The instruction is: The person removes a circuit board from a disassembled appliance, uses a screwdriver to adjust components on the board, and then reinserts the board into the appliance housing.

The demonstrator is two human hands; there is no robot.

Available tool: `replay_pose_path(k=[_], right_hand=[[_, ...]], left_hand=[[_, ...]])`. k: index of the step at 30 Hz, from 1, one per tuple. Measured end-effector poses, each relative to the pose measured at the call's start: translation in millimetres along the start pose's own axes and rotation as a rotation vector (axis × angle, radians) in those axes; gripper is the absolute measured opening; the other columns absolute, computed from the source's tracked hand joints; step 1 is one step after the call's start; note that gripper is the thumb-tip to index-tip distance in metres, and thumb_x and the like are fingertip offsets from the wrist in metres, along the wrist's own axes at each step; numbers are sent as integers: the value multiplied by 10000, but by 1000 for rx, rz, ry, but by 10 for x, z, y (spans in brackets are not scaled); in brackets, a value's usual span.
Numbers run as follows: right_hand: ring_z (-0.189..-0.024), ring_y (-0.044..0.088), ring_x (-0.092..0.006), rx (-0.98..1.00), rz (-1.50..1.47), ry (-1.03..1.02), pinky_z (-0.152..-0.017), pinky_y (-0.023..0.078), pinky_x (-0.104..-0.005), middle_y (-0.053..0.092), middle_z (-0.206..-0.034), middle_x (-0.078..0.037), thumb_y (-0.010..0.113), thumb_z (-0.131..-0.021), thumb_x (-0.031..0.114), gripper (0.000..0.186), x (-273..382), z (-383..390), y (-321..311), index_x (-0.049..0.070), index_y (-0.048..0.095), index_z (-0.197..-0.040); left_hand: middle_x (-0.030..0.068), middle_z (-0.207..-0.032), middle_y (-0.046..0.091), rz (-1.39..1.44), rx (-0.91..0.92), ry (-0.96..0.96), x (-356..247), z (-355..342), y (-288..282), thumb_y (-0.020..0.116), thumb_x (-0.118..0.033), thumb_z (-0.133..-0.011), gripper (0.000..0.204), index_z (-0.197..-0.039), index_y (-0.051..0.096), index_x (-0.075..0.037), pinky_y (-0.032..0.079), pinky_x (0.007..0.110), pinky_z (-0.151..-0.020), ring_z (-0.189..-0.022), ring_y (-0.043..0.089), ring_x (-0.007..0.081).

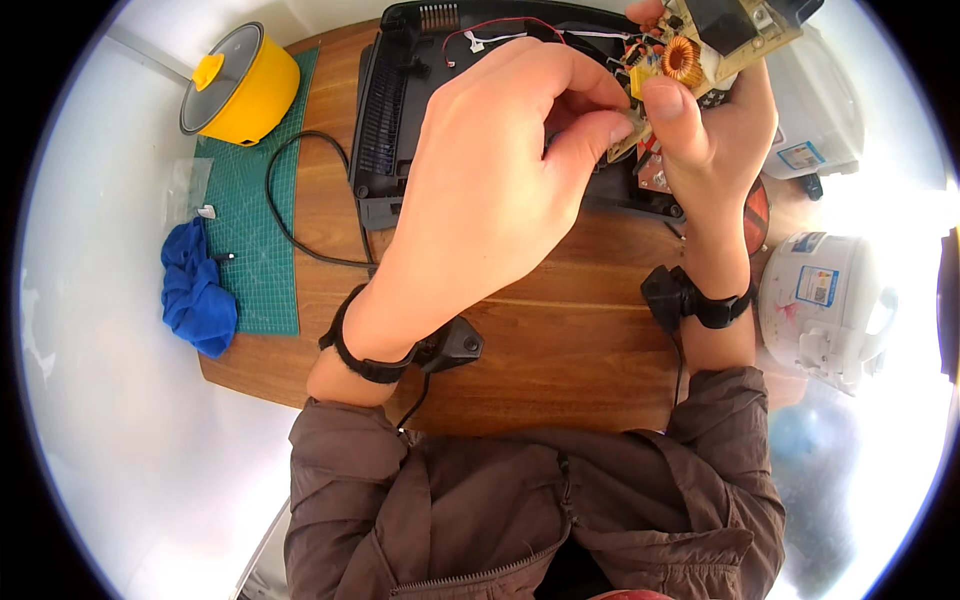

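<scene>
A circuit board [745,58] with a copper-wound coil [682,60] and a dark block is raised at the upper right. My right hand [715,145] grips it, thumb on the near edge beside the coil. At the board's lower left edge, the thumb and forefinger of my left hand [505,175] are pinched together. What lies between those fingertips is too small to make out. Under both hands an opened black plastic housing [410,115] lies on the table. A thin red wire and a white plug [474,42] rest inside it.
A yellow pot [255,95] with a lid stands on a green cutting mat [262,200] at the left, near a blue cloth [197,290]. A black cable [275,215] loops beside the housing. White appliances [815,330] line the right side of the wooden table [540,350].
</scene>
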State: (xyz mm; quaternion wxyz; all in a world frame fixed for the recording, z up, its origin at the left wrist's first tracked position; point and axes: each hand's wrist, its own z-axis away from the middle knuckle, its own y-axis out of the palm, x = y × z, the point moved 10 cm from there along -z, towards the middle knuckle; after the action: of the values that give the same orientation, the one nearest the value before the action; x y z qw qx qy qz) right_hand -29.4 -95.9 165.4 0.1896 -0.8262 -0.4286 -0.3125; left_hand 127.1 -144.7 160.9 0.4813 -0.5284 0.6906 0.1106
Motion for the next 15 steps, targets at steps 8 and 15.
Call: replay_pose_path(k=[8,15], right_hand=[[-856,573,-88,47,208,-61,-758,474,-242,646,-995,-22,862,-785,639,787,76,-33,93,-14,623,-1153],[-816,557,-79,29,165,9,-720,464,-236,621,-926,1,838,-807,607,713,-156,-48,22,-3,626,-1109]], left_hand=[[181,-926,684,-143,4,93,18,-70,40,729,-19,-900,136,-1005,647,11,552,387,-776,-882,711,312],[191,-867,662,47,8,-20,180,-103,76,645,59,-931,46,-955,616,33,545,354,-728,-795,695,312]])
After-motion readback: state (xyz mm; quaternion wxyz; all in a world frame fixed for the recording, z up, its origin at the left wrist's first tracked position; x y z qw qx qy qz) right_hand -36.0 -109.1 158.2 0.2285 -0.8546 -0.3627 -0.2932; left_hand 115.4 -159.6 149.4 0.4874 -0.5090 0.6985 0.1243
